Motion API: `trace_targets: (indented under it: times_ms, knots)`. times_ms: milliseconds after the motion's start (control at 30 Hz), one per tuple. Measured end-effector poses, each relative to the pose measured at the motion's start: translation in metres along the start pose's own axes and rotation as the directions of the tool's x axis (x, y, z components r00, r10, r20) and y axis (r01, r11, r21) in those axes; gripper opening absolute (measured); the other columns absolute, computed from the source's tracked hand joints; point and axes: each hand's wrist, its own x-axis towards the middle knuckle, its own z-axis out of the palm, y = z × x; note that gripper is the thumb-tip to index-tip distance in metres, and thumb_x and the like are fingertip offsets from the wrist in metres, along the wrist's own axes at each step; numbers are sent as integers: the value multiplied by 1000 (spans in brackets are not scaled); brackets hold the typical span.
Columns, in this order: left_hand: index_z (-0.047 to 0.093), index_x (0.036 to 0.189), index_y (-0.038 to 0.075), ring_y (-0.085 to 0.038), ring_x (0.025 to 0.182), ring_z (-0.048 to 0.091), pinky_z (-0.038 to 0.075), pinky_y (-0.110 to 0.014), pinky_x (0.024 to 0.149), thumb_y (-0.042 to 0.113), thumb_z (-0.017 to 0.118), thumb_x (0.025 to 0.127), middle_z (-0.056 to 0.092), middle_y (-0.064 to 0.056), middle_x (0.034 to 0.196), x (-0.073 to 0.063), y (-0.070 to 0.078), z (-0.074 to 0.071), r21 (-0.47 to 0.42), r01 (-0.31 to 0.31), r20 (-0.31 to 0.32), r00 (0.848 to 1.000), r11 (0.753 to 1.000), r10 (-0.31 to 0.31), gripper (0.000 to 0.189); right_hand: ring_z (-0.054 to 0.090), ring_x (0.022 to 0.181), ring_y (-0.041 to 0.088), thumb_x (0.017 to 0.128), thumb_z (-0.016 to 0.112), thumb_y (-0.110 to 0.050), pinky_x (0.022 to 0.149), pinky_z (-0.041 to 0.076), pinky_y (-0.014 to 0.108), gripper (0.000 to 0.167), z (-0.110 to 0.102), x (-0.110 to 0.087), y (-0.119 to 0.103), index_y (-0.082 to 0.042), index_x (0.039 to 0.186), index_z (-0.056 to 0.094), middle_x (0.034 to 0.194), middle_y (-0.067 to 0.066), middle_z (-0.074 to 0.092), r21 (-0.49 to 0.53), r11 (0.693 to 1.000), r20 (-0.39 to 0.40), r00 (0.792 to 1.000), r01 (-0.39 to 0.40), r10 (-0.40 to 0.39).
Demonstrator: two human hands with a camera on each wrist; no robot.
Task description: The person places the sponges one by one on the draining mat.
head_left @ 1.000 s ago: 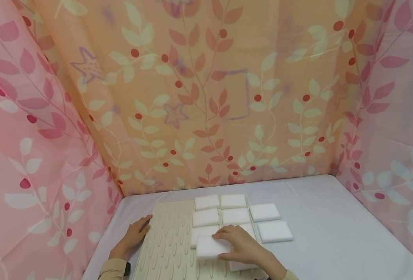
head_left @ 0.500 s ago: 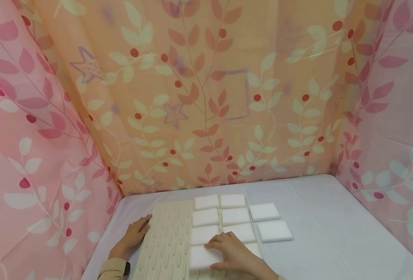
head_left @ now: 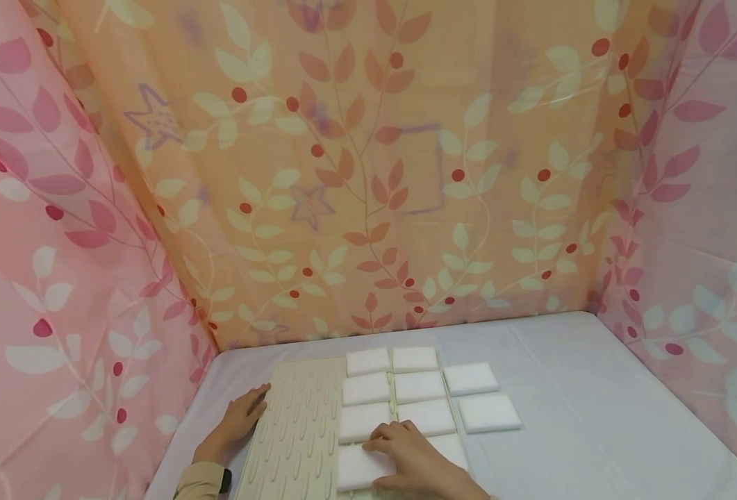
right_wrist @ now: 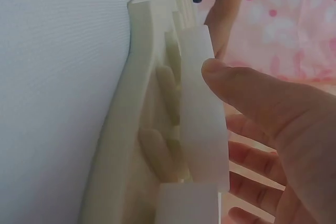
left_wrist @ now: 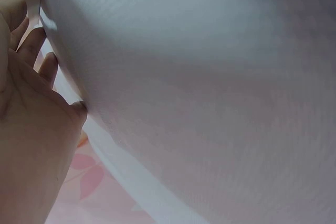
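My right hand (head_left: 408, 455) pinches a white sponge (head_left: 357, 467) at the near end of the left row, thumb on its near edge, fingers over the far side. In the right wrist view this sponge (right_wrist: 202, 114) lies on the raised oblong ridges of a cream mat (right_wrist: 123, 129), with the thumb of my right hand (right_wrist: 294, 124) against it. My left hand (head_left: 238, 420) rests at the left edge of the cream mat (head_left: 296, 423), its fingers loosely extended. In the left wrist view, the fingers of my left hand (left_wrist: 37, 87) touch a pale edge.
Several more white sponges (head_left: 415, 387) lie in two rows on the mat's right part. Two further sponges (head_left: 490, 412) lie just beyond its right edge on the white-covered table (head_left: 593, 410). Patterned curtains (head_left: 368, 173) enclose the back and both sides.
My right hand has brought the sponge toward me and down onto the mat, below the other sponges of the left row. My left hand has stayed in place.
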Motion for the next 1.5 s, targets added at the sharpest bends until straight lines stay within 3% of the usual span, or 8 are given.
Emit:
trace_targets:
  times_ms: [333, 733, 967, 1233, 1500]
  knots:
    - [48, 132, 0, -51, 125, 36, 12, -76, 92, 15, 53, 93, 49, -26, 132, 1, -2, 1, 1, 32, 35, 999, 999, -32, 43, 50, 95, 6, 76, 69, -50, 78, 38, 29, 48, 6, -1, 1, -25, 116, 62, 108, -11, 53, -6, 999, 4, 999, -32, 32]
    - [49, 132, -1, -52, 124, 37, 13, -76, 91, 15, 54, 92, 49, -27, 131, 1, 0, -1, 5, 21, 33, 999, 1000, -21, 43, 50, 95, 6, 74, 70, -53, 82, 41, 32, 49, -4, 1, 8, -25, 114, 65, 109, -12, 54, -43, 997, -23, 998, -66, 65]
    - [48, 133, 0, -51, 125, 36, 11, -77, 91, 15, 53, 93, 49, -26, 132, 2, -1, -1, -2, 31, 43, 999, 1000, -30, 43, 50, 99, 6, 75, 72, -48, 86, 40, 37, 48, -13, -3, 15, -24, 116, 64, 111, -13, 54, 36, 990, -40, 990, -136, 137]
    - [48, 133, 0, -52, 125, 35, 11, -76, 92, 16, 53, 93, 48, -26, 133, 2, 0, -2, -16, 30, 41, 999, 999, -30, 43, 53, 104, 12, 75, 73, -45, 88, 39, 45, 47, -23, -9, 33, -23, 115, 64, 112, -11, 55, 46, 979, -58, 977, -201, 203]
    - [49, 130, -3, -53, 122, 38, 14, -77, 89, 14, 54, 92, 50, -28, 129, 1, 0, -1, -2, 5, 20, 1000, 1000, -5, 42, 53, 100, 12, 74, 74, -44, 86, 40, 44, 47, -37, -18, 57, -23, 114, 64, 110, -10, 56, 29, 963, -90, 959, -266, 268]
